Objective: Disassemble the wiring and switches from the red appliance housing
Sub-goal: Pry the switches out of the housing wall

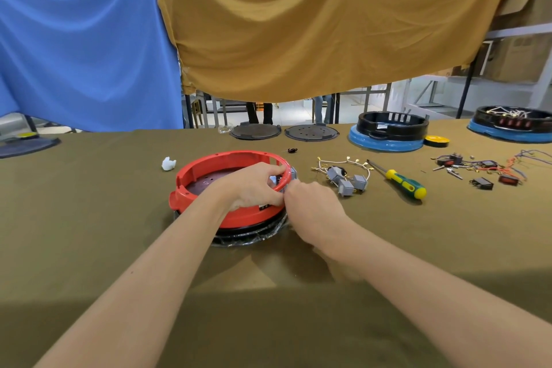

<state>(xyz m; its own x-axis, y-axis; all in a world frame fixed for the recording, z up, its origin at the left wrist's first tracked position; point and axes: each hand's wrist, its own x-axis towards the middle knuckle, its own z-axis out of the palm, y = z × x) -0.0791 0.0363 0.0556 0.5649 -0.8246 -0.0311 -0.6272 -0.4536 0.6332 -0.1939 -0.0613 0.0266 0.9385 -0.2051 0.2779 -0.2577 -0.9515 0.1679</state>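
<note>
The round red appliance housing [209, 176] lies on a black base at the table's middle. My left hand [257, 185] grips its right rim, fingers curled over the edge and thumb on the outer wall. My right hand [310, 209] is at the same spot from outside, fingers curled against the wall where a grey switch [293, 173] sticks out. What its fingertips pinch is hidden. A removed bundle of grey switches with white wires [343, 178] lies just to the right.
A green-yellow screwdriver [403, 182] lies right of the bundle. Loose black and red switches with wires [481, 170] sit further right. Two black housings on blue bases [388, 134] [513, 125], two dark discs [255, 131], yellow tape [436, 140] stand at the back. A white scrap [168, 164] lies left.
</note>
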